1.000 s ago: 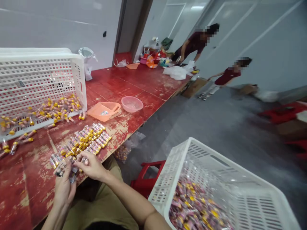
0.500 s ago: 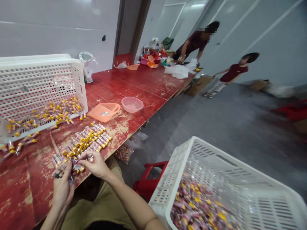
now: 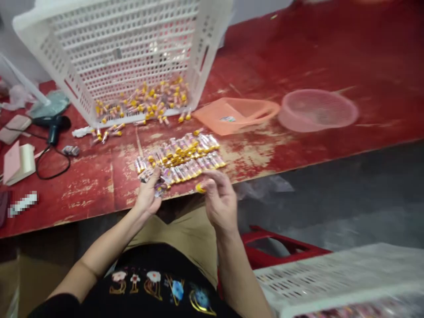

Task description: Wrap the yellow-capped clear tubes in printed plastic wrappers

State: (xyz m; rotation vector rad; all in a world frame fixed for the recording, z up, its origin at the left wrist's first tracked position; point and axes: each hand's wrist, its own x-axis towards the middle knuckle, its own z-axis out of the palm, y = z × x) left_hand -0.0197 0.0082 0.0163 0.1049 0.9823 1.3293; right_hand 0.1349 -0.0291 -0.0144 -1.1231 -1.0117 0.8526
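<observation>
My left hand (image 3: 149, 192) is closed around a bunch of small printed wrappers (image 3: 145, 176), their print too blurred to read. In my right hand (image 3: 221, 198), near the table's front edge, thumb and fingers pinch a small tube with a yellow cap (image 3: 200, 188); most of it is hidden. Just beyond both hands lie rows of wrapped tubes (image 3: 188, 170) with yellow caps, side by side and partly heaped. Loose yellow-capped tubes (image 3: 150, 99) fill the bottom of a white plastic crate (image 3: 126, 57) tipped on its side, and some have spilled out in front.
An orange scoop (image 3: 238, 112) and a pink basket (image 3: 318, 110) stand to the right on the worn red table (image 3: 331, 53). At left lie a hair dryer (image 3: 54, 126) and its cord. A red stool (image 3: 285, 247) and another white crate (image 3: 331, 278) stand at lower right.
The view has swung left and down, taking the other people out of sight. My right hand has moved away from my left, with the tube's yellow cap now showing.
</observation>
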